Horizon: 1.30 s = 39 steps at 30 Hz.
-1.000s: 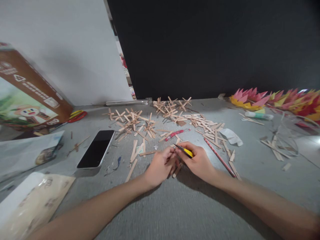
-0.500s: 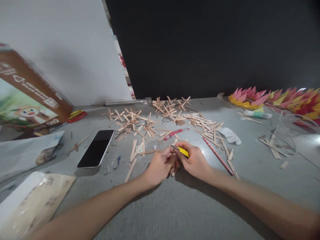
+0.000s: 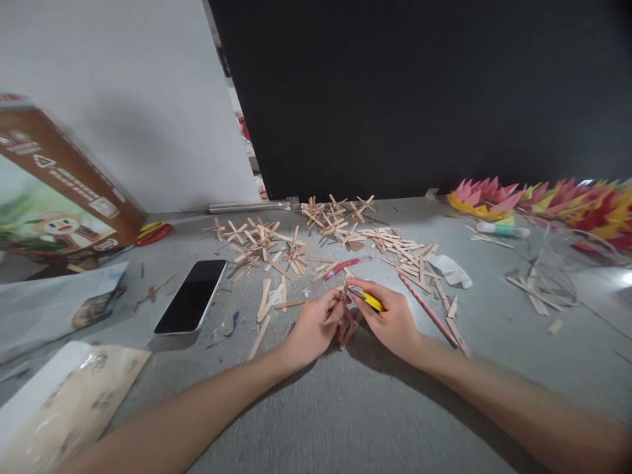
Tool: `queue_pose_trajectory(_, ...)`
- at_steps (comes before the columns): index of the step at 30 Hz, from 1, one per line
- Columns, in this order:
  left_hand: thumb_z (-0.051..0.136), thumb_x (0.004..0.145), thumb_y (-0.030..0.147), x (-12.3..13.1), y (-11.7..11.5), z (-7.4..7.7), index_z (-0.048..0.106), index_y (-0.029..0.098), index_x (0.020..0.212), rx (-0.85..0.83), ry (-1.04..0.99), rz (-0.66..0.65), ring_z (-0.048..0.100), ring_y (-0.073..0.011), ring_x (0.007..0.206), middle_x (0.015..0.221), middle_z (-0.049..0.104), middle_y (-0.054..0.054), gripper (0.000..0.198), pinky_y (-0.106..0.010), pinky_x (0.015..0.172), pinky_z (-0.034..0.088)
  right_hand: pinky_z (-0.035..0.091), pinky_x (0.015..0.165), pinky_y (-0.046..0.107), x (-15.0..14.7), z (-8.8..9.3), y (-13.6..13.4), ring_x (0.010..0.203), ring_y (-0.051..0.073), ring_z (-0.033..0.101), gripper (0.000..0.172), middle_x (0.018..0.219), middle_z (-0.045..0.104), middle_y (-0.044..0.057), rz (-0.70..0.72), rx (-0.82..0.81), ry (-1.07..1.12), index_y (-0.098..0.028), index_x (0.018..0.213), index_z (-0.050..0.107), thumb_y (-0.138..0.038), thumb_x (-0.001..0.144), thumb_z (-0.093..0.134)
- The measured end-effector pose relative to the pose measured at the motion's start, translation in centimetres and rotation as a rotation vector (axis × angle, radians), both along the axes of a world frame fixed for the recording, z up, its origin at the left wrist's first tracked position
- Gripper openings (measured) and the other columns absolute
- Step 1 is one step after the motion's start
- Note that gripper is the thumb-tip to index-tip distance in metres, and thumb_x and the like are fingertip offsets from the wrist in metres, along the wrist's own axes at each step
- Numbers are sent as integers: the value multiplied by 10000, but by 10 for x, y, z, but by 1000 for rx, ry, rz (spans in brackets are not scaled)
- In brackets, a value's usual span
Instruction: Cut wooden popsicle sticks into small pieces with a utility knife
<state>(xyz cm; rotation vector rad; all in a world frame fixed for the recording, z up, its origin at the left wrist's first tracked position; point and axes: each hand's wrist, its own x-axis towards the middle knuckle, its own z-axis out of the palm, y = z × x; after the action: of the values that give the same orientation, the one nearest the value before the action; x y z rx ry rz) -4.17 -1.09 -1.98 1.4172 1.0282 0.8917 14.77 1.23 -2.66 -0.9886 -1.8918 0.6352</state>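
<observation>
My right hand [image 3: 395,322] is closed around a yellow utility knife [image 3: 371,301], its blade pointing left toward my other hand. My left hand [image 3: 316,326] pinches a wooden craft stick [image 3: 345,289] whose end stands up by the blade. Another stick [image 3: 349,333] shows under the fingers, close to the table; whether it is joined to the first I cannot tell. Beyond the hands lie crossed craft sticks [image 3: 261,238] in a heap and loose sticks [image 3: 402,249] in a pile. Right of my right hand lies a red striped pencil [image 3: 428,311].
A phone [image 3: 191,297] lies left on the grey table [image 3: 306,421], near a brown box [image 3: 74,178] and scissors [image 3: 152,233]. A red strip [image 3: 342,268] lies ahead. White paper [image 3: 450,271], a glue stick [image 3: 502,230] and paper crowns [image 3: 486,197] are at right. A black panel [image 3: 424,92] stands behind.
My right hand has moved slightly right with the knife, away from my left fingers. More of the craft stick shows between the hands. The view has shifted slightly.
</observation>
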Motion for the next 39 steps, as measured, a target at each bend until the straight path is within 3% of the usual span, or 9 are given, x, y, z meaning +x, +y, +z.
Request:
queue_pose_trajectory(8, 518, 965, 257, 1, -1, -1, 581, 190, 1099, -8, -67, 31, 560, -118, 478, 616, 602, 58, 162, -204, 476, 401, 604, 908, 352, 0, 3, 1, 1013, 219, 767, 319, 1144, 815, 50, 82, 48, -4, -278, 1207, 787, -152, 961, 628)
queue_pose_trajectory(14, 537, 990, 296, 1, 0, -5, 564, 189, 1105, -37, -130, -17, 577, -119, 458, 613, 608, 54, 159, -202, 454, 388, 600, 907, 358, -2, 1, 1, 996, 221, 769, 233, 1103, 823, 48, 59, -25, -2, -254, 1145, 793, -207, 964, 654)
queue_pose_trajectory(23, 537, 1010, 319, 1, -2, -6, 544, 196, 1021, -18, -129, -32, 564, -107, 456, 618, 596, 61, 124, -214, 485, 435, 576, 856, 326, -5, -5, 8, 929, 223, 762, 183, 1047, 813, 39, 27, -188, 17, -244, 1078, 772, -371, 973, 694)
queue_pose_trajectory(28, 513, 962, 214, 1, -1, -5, 546, 208, 986, -42, -88, -38, 549, -104, 451, 599, 588, 71, 42, -208, 482, 440, 552, 894, 332, -4, -4, 11, 1005, 238, 755, 175, 1110, 803, 48, 46, -181, -53, -255, 1108, 748, -342, 993, 650)
queue_pose_trajectory(32, 480, 885, 109, 0, 0, -4, 512, 219, 928, -11, -19, -53, 549, -109, 440, 544, 578, 84, 122, -203, 486, 429, 537, 888, 331, -4, -3, 12, 991, 241, 750, 174, 1090, 796, 56, 27, -159, -113, -244, 1117, 729, -279, 986, 618)
queue_pose_trajectory(39, 469, 861, 99, 0, -1, -1, 493, 225, 838, 28, 61, -11, 546, -107, 437, 517, 573, 83, 131, -204, 482, 404, 516, 851, 332, -3, -4, 10, 957, 243, 732, 230, 1077, 783, 53, 36, -151, -198, -243, 1145, 677, -183, 946, 579)
